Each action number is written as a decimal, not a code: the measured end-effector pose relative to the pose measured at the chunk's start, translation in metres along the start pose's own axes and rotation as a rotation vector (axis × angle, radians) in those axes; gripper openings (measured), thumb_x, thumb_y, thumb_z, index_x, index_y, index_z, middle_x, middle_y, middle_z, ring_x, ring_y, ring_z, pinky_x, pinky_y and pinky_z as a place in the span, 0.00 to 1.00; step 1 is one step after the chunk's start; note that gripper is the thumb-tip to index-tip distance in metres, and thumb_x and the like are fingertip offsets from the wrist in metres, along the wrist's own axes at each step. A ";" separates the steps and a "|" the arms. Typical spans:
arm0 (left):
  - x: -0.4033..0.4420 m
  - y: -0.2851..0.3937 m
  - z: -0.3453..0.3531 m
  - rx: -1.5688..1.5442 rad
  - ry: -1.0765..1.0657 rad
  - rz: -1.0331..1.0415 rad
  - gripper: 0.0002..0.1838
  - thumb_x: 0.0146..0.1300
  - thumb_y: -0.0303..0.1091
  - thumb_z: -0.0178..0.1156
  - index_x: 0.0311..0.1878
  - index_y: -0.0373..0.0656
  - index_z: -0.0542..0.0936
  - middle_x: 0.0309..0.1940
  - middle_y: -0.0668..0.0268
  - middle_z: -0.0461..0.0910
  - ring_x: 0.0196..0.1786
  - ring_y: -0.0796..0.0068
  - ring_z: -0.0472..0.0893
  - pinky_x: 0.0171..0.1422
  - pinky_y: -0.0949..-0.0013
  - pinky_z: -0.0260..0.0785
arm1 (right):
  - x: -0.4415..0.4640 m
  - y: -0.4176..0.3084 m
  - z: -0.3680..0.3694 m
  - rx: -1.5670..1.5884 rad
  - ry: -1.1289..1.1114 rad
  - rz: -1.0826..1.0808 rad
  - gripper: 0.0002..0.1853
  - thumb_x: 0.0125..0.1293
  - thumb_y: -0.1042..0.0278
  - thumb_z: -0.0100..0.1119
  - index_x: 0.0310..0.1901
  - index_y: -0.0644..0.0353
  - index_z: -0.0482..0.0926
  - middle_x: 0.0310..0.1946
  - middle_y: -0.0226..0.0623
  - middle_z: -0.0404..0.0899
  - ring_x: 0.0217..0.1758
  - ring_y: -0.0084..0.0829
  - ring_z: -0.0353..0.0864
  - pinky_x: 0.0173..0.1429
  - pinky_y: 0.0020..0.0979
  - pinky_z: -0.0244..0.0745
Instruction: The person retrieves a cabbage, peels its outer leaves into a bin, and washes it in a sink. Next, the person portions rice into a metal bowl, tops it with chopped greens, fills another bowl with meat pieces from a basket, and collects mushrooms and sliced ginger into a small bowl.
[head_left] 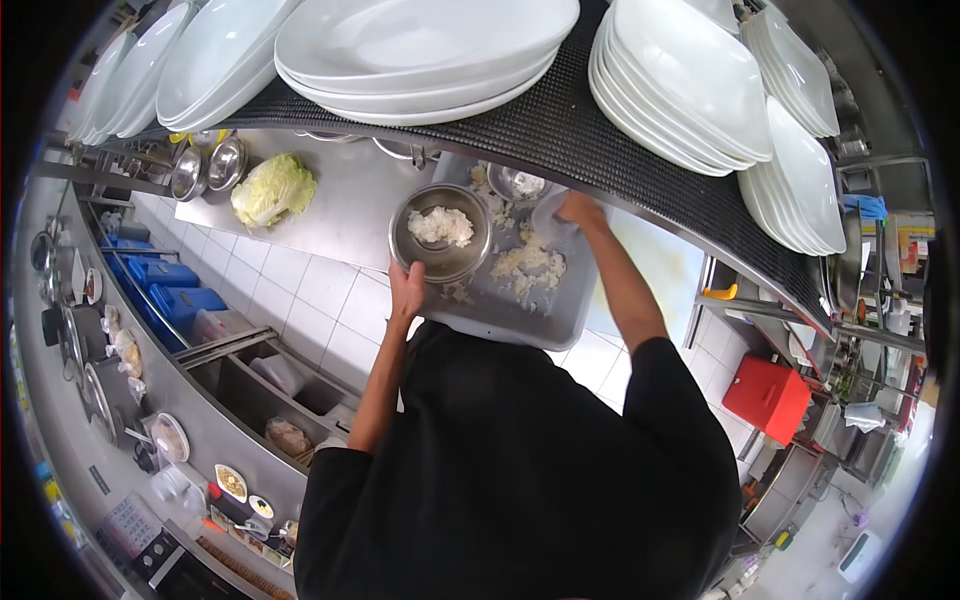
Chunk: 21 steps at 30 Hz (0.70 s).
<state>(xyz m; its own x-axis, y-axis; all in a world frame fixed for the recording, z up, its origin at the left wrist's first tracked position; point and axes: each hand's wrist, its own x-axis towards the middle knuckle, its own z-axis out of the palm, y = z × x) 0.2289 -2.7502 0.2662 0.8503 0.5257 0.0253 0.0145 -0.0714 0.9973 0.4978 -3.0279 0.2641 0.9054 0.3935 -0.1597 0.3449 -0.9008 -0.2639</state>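
My left hand (pixel 408 288) is closed on the near rim of a round metal bowl (pixel 440 262), which holds a clump of whitish food (pixel 440 227). Beneath and beside the bowl lies a grey tray (pixel 500 312) with pale chopped bits (pixel 530 265) scattered over it. At the tray's far right edge is my right hand (pixel 580 209), its fingers bent; a translucent, blurred thing (pixel 550 213) lies by them, and their grip is unclear. A smaller metal bowl (pixel 517 182) with white contents sits at the back of the tray, partly under the shelf.
Stacked white plates (pixel 420 60) stand on a dark-matted shelf (pixel 560 125) above the counter. A cabbage (pixel 273 190) and metal bowls (pixel 227 163) are at the counter's left. A pale cutting board (pixel 650 265) is right of the tray. A red box (pixel 767 400) stands farther right.
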 end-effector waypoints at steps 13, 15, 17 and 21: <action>0.005 -0.054 -0.022 -0.289 0.127 -0.244 0.23 0.62 0.35 0.52 0.59 0.33 0.70 0.51 0.59 0.75 0.51 0.68 0.74 0.59 0.66 0.66 | -0.015 -0.015 0.017 -0.070 -0.202 0.025 0.20 0.57 0.57 0.58 0.45 0.63 0.83 0.50 0.56 0.80 0.54 0.53 0.80 0.58 0.46 0.76; 0.004 -0.030 -0.014 -0.382 0.167 -0.240 0.22 0.62 0.35 0.52 0.58 0.34 0.70 0.50 0.59 0.75 0.50 0.68 0.75 0.59 0.66 0.66 | -0.012 -0.006 0.025 -0.187 -0.359 0.014 0.20 0.56 0.59 0.57 0.44 0.67 0.82 0.49 0.58 0.80 0.55 0.52 0.80 0.59 0.45 0.75; 0.003 -0.029 -0.015 -0.358 0.170 -0.197 0.21 0.62 0.35 0.51 0.57 0.34 0.70 0.50 0.59 0.75 0.51 0.68 0.75 0.59 0.66 0.66 | -0.033 0.005 0.029 -0.095 -0.243 -0.046 0.21 0.56 0.59 0.56 0.43 0.70 0.81 0.49 0.59 0.80 0.55 0.53 0.79 0.60 0.45 0.74; 0.004 -0.052 -0.022 -0.251 0.115 -0.100 0.24 0.63 0.33 0.51 0.62 0.36 0.66 0.52 0.61 0.75 0.52 0.71 0.75 0.59 0.67 0.67 | -0.063 0.004 0.051 0.019 -0.111 -0.391 0.20 0.57 0.62 0.55 0.45 0.71 0.80 0.50 0.59 0.79 0.55 0.54 0.79 0.60 0.45 0.74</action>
<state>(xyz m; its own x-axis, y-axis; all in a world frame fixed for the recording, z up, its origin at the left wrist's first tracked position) 0.2205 -2.7259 0.2160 0.7856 0.6134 -0.0811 -0.0473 0.1903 0.9806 0.4294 -3.0465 0.2244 0.6744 0.7239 -0.1452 0.6522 -0.6763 -0.3425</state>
